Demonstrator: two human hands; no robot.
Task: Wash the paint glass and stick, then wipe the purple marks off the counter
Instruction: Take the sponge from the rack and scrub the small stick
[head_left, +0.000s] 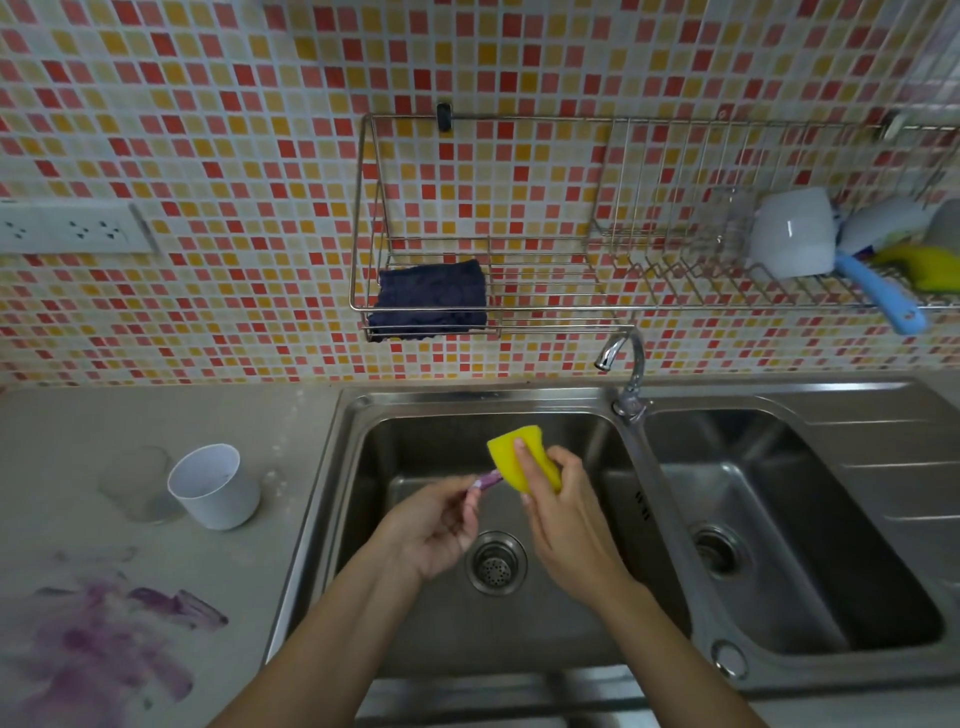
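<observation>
Stick-scrubbing step: left hand (441, 525) pinches the stick (487, 480) over the sink (363, 415), right hand (566, 525) clamped on the sponge (511, 447) at its tip. Probably needs a rinse next; glass (135, 486) and purple marks (104, 639) sit on the desk (62, 441), left.

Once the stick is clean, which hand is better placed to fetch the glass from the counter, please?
Left, probably: the left hand, holding the stick, is nearer the glass on the counter; the right hand grips the sponge.

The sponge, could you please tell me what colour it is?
Yellow; the sponge shows in the head view.
</observation>
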